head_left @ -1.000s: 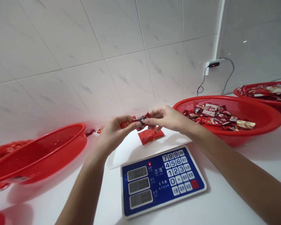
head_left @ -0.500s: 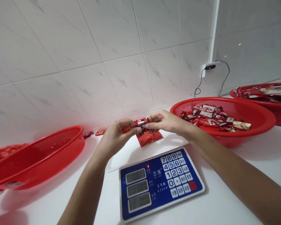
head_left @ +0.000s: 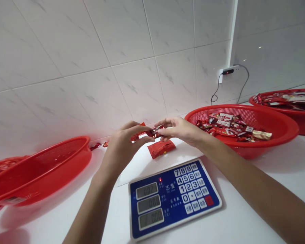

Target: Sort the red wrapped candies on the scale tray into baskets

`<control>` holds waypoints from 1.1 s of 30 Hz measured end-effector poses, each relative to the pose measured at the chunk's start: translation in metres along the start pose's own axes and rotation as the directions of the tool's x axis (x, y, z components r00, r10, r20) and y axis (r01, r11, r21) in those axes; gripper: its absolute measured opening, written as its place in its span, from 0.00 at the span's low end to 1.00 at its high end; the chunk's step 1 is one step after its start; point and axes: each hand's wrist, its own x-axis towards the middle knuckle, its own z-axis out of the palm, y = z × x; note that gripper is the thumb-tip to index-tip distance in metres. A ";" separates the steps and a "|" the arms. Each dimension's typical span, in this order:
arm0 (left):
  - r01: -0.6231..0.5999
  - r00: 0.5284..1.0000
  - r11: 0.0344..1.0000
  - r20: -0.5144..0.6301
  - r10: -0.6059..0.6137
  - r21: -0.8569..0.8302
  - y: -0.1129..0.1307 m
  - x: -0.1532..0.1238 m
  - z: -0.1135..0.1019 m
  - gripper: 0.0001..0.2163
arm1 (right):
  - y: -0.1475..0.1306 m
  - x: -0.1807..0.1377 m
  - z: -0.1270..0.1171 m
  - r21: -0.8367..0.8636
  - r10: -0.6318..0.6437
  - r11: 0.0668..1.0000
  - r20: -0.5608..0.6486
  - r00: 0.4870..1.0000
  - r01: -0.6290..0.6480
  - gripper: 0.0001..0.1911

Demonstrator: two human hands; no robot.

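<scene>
Your left hand [head_left: 120,145] and right hand [head_left: 180,128] meet above the far end of the scale [head_left: 173,196]. Each pinches one end of a small dark-red wrapped candy [head_left: 154,130] between thumb and forefinger, the other fingers loosely spread. A red packet [head_left: 161,148] lies on the weighing plate just below. Grip lightly at the wrapper's ends, I'd judge, and hold the candy over the plate so a slip lands there, not on the counter [head_left: 256,210].

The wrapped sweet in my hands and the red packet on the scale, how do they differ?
The wrapped sweet is held up, pinched between left hand and right hand; the red packet lies flat on the scale pan. The wrapped sweet looks smaller and darker, the red packet larger and mostly red. Both have red wrapping.
</scene>
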 end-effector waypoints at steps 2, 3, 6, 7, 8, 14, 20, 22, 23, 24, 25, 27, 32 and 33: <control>0.144 0.989 0.989 0.052 -0.142 -0.044 0.000 0.001 -0.001 0.16 | 0.001 0.000 0.001 0.020 -0.016 1.000 -0.027 1.000 0.017 0.15; 0.206 0.974 0.976 0.112 -0.197 -0.071 0.000 0.001 0.000 0.19 | 0.001 0.000 0.001 0.038 -0.026 0.999 -0.022 0.999 0.027 0.16; 0.306 0.918 0.938 0.310 -0.245 -0.164 0.000 0.001 0.005 0.21 | 0.004 0.001 0.002 0.065 -0.029 0.998 0.027 0.999 0.028 0.12; 0.310 0.912 0.932 0.334 -0.237 -0.187 0.001 0.001 0.007 0.20 | 0.005 0.001 0.003 0.060 -0.025 0.998 0.044 0.999 0.022 0.11; 0.303 0.916 0.933 0.331 -0.228 -0.195 0.001 0.002 0.008 0.19 | 0.006 0.002 0.003 0.059 -0.020 0.998 0.053 0.998 0.017 0.10; 0.227 0.939 0.970 0.285 -0.194 -0.086 0.001 0.003 0.011 0.17 | 0.015 0.007 0.003 0.098 -0.001 0.995 -0.018 1.000 0.003 0.16; 0.201 0.945 0.977 0.276 -0.172 -0.078 -0.003 0.003 0.003 0.17 | 0.022 0.011 0.000 0.097 -0.024 0.995 0.039 0.999 0.020 0.14; 0.250 0.932 0.968 0.281 -0.231 -0.035 -0.005 0.003 -0.004 0.16 | 0.019 0.010 -0.003 0.014 -0.008 1.000 0.042 0.999 0.007 0.15; 0.278 0.924 0.960 0.268 -0.273 0.021 -0.006 0.002 -0.007 0.15 | 0.016 0.010 -0.004 -0.055 -0.011 0.998 0.020 1.000 0.012 0.16; 0.299 0.918 0.949 0.241 -0.314 0.097 -0.007 0.002 -0.010 0.14 | 0.013 0.009 -0.006 -0.127 -0.027 0.992 -0.008 1.000 0.025 0.17; 0.308 0.917 0.935 0.209 -0.341 0.175 -0.008 0.001 -0.010 0.14 | 0.009 0.007 -0.008 -0.190 -0.050 0.981 -0.040 0.998 0.041 0.18; 0.302 0.921 0.908 0.159 -0.357 0.290 -0.012 -0.001 -0.007 0.15 | 0.003 0.004 -0.013 -0.266 -0.081 0.962 -0.084 0.993 0.056 0.18; 0.219 0.908 0.921 0.278 -0.312 0.321 -0.021 -0.004 0.005 0.14 | -0.003 0.000 -0.017 -0.315 -0.035 0.949 -0.013 0.999 0.029 0.16; 0.206 0.902 0.930 0.310 -0.301 0.305 -0.021 -0.004 0.004 0.12 | -0.002 0.000 -0.016 -0.319 -0.038 0.947 0.005 0.999 0.037 0.15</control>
